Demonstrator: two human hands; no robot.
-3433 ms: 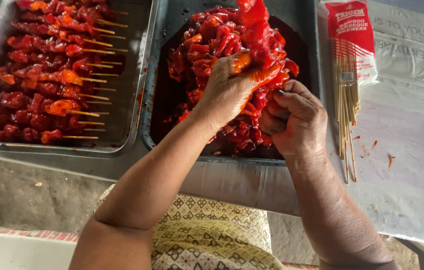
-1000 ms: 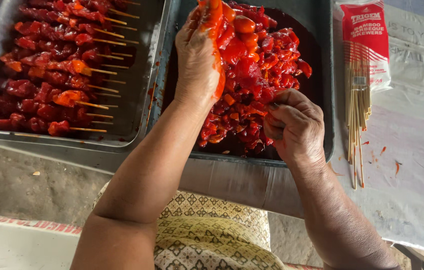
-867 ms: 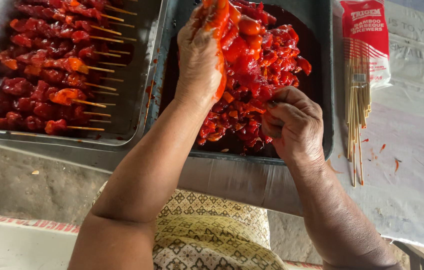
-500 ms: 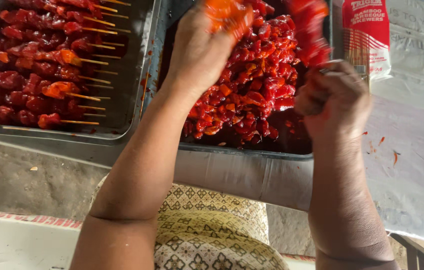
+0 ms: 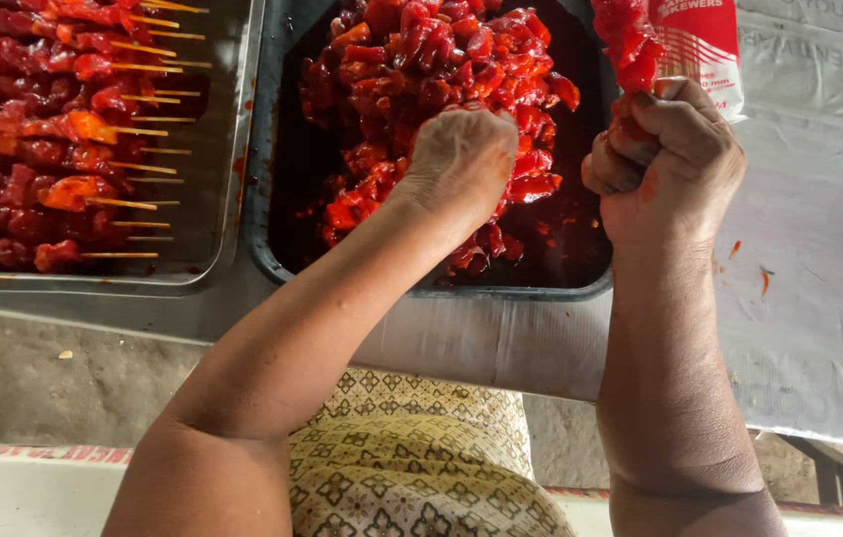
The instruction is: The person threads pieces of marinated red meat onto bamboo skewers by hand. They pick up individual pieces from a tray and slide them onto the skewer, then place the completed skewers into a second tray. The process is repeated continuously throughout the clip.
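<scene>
A dark tub (image 5: pixel 272 254) of marinated meat pieces (image 5: pixel 421 70) sits on the table (image 5: pixel 819 328), straight ahead of the person. To its left, just beside it, lies a metal tray (image 5: pixel 232 199) with finished skewers (image 5: pixel 43 149) laid in rows, sticks pointing right. The left hand (image 5: pixel 461 159) rests in the tub on the meat. The right hand (image 5: pixel 670 159) is over the tub's right edge, holding a loaded skewer (image 5: pixel 630 40) upright. Behind it lies a packet of sticks (image 5: pixel 705 45).

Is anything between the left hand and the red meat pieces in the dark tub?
Nothing visible. The left hand is already down on the marinated meat pieces inside the dark tub, its fingertips hidden among them. The right hand holds a loaded skewer over the tub's right rim, clear of that reach.
</scene>
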